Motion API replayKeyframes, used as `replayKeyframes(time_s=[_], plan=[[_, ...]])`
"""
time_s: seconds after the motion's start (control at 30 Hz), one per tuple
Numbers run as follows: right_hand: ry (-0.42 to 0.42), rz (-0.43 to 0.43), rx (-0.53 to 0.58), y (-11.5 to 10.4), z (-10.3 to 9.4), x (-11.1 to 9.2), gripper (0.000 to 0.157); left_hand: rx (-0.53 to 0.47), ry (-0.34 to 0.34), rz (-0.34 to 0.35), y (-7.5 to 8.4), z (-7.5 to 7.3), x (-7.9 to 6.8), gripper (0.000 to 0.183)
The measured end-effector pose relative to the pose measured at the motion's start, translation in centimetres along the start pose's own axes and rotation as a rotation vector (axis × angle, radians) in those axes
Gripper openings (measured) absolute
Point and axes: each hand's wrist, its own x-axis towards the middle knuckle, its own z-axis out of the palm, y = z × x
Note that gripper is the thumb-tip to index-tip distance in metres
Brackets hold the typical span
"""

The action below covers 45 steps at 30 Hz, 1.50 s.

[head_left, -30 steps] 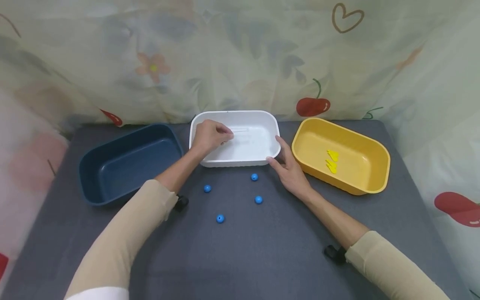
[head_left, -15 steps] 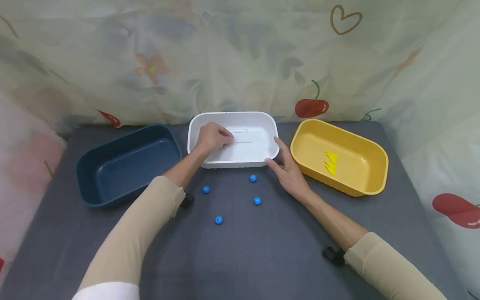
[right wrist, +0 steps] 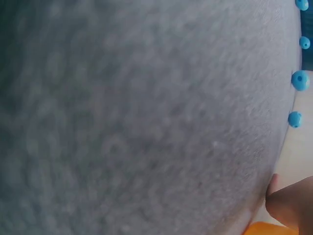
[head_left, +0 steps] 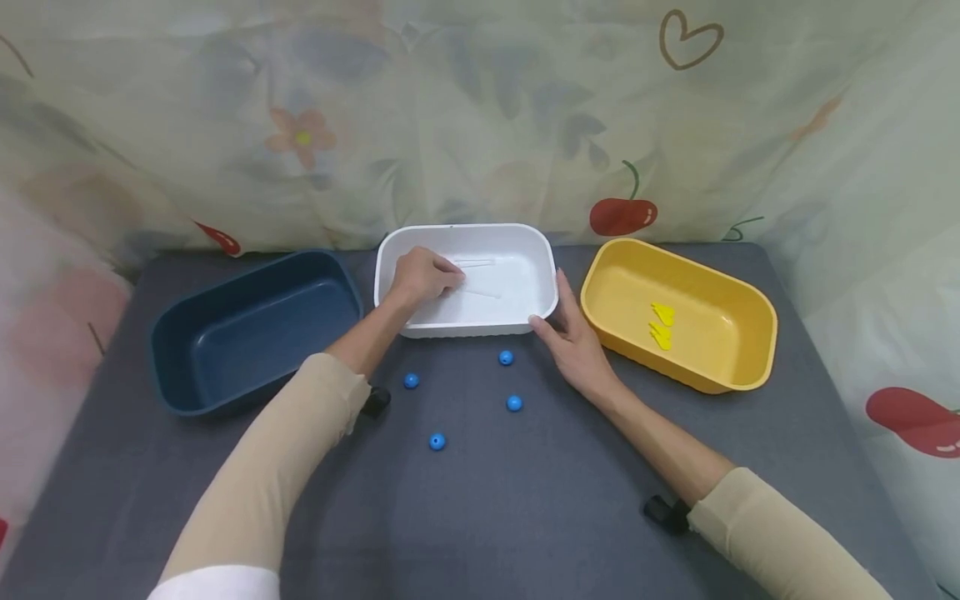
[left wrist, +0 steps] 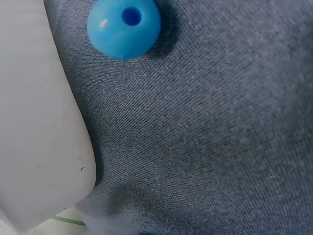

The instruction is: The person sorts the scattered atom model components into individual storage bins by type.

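Note:
My left hand (head_left: 422, 275) reaches over the left part of the white bin (head_left: 525, 287). Its fingers are bent together at one end of a thin white stick (head_left: 483, 294), which it appears to pinch; the contact is too small to see well. More thin white sticks (head_left: 476, 263) lie on the bin floor just behind. At the bin's front right corner, my right hand (head_left: 576, 346) holds the rim, thumb in front and fingers along the right side. The left wrist view shows the bin's outer wall (left wrist: 39, 112) and a large blue bead (left wrist: 124, 27).
Several blue beads (head_left: 437, 442) lie loose on the grey cloth (head_left: 480, 517) before the white bin. A navy bin (head_left: 255, 333) stands at the left. At the right is a yellow bin (head_left: 712, 333) with small yellow pieces (head_left: 662, 315) inside.
My left hand has shifted slightly within the white bin, and a thin stick at its fingertips has come into sight and tilted. My right hand stays at the corner, its fingers slightly shifted.

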Motion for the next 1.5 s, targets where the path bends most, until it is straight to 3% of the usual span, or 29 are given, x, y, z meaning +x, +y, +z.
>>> replayKeyframes(time_s=[0.17,0.3,0.53,0.7,0.97,1.17,1.33,1.5], plan=[[0.057,0.100,-0.036,1.0,0.5,0.0,0.088,-0.001,-0.030,0.006,0.2,-0.4,-0.3,0.018],[0.059,0.131,-0.063,1.7,0.9,0.1,0.087,-0.044,-0.038,0.027,0.4,-1.1,-1.1,0.021],[-0.037,0.228,-0.209,-0.1,0.6,-0.9,0.081,-0.013,0.024,0.233,0.7,-2.2,-3.6,0.022],[-0.105,0.272,-0.266,-0.4,0.0,-2.1,0.069,-0.020,0.053,0.313,0.3,-2.8,-5.7,0.022],[-0.195,0.126,-0.281,0.0,-0.7,-3.1,0.045,-0.071,0.075,0.384,-0.1,-4.3,-9.3,0.024],[-0.253,-0.013,-0.289,0.7,-0.6,-3.3,0.039,-0.060,0.131,0.461,-0.6,-5.4,-11.4,0.034],[-0.292,-0.107,-0.318,1.3,-0.4,-3.4,0.042,-0.001,0.214,0.500,-2.2,-6.3,-13.3,0.040],[-0.301,-0.118,-0.340,1.8,-0.2,-3.6,0.043,0.050,0.312,0.512,-4.6,-7.3,-15.1,0.045]])
